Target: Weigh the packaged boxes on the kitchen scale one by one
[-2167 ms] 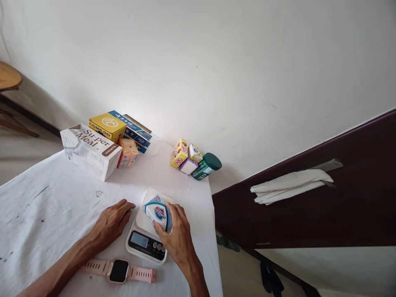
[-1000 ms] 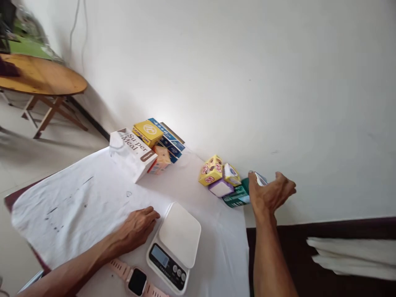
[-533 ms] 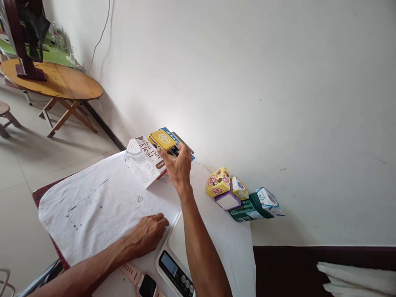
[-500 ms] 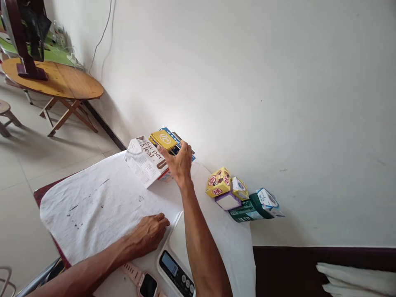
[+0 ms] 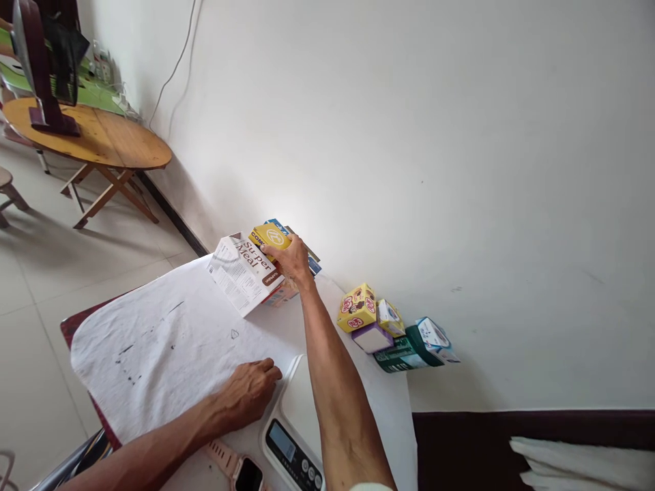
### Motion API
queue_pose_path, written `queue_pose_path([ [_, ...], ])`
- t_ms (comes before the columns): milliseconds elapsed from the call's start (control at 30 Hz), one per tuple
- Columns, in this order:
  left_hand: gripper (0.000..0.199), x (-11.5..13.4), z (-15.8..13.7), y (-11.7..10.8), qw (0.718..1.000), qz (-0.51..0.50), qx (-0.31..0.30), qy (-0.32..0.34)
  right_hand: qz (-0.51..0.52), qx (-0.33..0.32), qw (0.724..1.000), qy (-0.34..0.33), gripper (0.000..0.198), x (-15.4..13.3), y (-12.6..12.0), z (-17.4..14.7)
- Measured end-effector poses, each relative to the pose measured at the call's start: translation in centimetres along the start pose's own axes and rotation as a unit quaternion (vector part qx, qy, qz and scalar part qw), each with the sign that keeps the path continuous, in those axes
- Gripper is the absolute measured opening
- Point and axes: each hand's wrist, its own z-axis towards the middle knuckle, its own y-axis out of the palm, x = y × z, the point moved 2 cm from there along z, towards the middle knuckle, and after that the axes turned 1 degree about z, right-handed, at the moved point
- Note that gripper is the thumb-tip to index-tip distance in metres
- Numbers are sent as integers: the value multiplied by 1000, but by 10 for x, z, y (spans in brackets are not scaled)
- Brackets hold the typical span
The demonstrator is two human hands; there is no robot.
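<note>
My right hand reaches to the far end of the table and closes around a small yellow box, thumb on its near side and the other fingers partly hidden. That box is beside a white Su-per Meal carton, with a blue box just behind. My left hand rests on the white cloth, fingers curled in and nothing visible in them. It lies by the left edge of a white digital scale, whose bare plate is partly covered by my right forearm. A pink-strapped watch lies below.
Right of my right forearm stand a yellow patterned box, a purple-edged box and a dark green pack with a blue-white box. The wall borders the table's far side. A fan stands on a round wooden table.
My right hand has moved slightly left and closed on the yellow box; its fingers were raised and more spread before. My left hand stays put. The view has shifted slightly.
</note>
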Motion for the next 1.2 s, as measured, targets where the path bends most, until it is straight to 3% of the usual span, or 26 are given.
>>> queue_pose_path([
  [267,23,1,0,-2,1000,3,0,-1,65,75,995,-19,65,5,-19,-13],
  [467,22,2,-1,-4,1000,0,8,1,85,107,990,-47,66,-10,-55,-13],
  [600,22,2,-1,-5,1000,-3,13,3,126,143,979,-70,71,-17,-91,-31],
  [767,24,0,-1,-6,1000,-10,14,9,171,193,962,-92,64,2,-160,-90],
  [933,28,-2,-1,-7,1000,-15,16,17,153,180,971,-43,64,36,-213,-176],
  [1033,29,-2,0,-8,999,-17,15,25,112,146,983,11,68,57,-217,-223],
  [1200,30,-1,0,-11,999,-17,18,28,62,98,992,48,71,81,-194,-273],
])
